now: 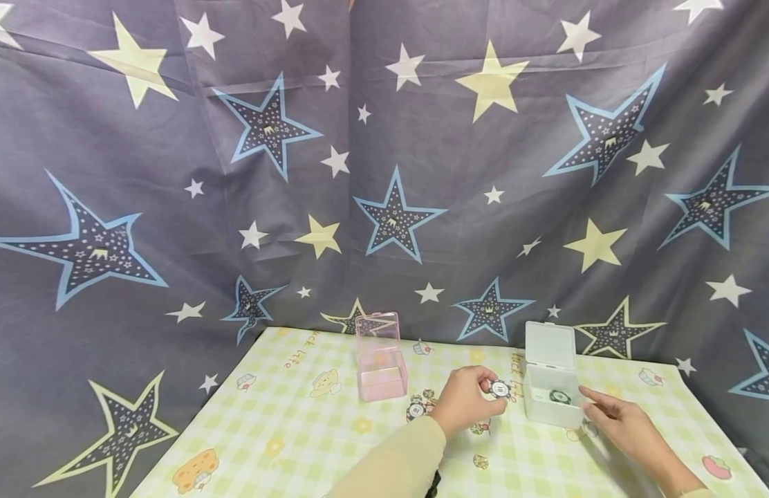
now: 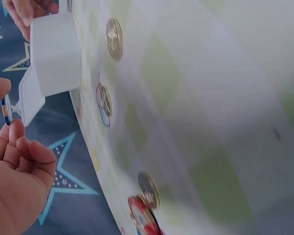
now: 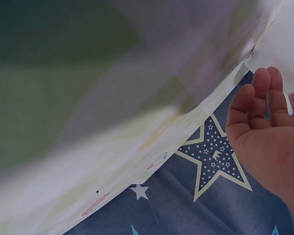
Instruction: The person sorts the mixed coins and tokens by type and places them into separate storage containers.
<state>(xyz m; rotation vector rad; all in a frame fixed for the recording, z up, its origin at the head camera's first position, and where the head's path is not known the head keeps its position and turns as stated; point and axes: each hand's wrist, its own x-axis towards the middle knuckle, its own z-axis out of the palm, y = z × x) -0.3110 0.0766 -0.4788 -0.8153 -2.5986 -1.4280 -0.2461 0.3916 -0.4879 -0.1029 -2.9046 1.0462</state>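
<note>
My left hand (image 1: 465, 401) pinches a poker chip (image 1: 499, 389) between thumb and fingers, just left of the white box (image 1: 552, 411). In the left wrist view, the chip (image 2: 7, 108) is seen edge-on, with dark and orange on its rim. The white box stands with its lid (image 1: 549, 344) raised. A dark green and white chip (image 1: 560, 396) lies inside. My right hand (image 1: 627, 425) touches the box's right side with its fingers extended. In the right wrist view, loosely bent fingers (image 3: 259, 98) are beside the box wall (image 3: 279, 49).
A clear pink box (image 1: 383, 387) with its lid up stands at the back left. Chips (image 1: 415, 409) and gold coins lie partly behind my left hand. One gold coin (image 1: 480, 461) lies nearer the front. A checked cloth (image 1: 310, 443) covers the table; a star-patterned curtain (image 1: 384, 138) hangs behind.
</note>
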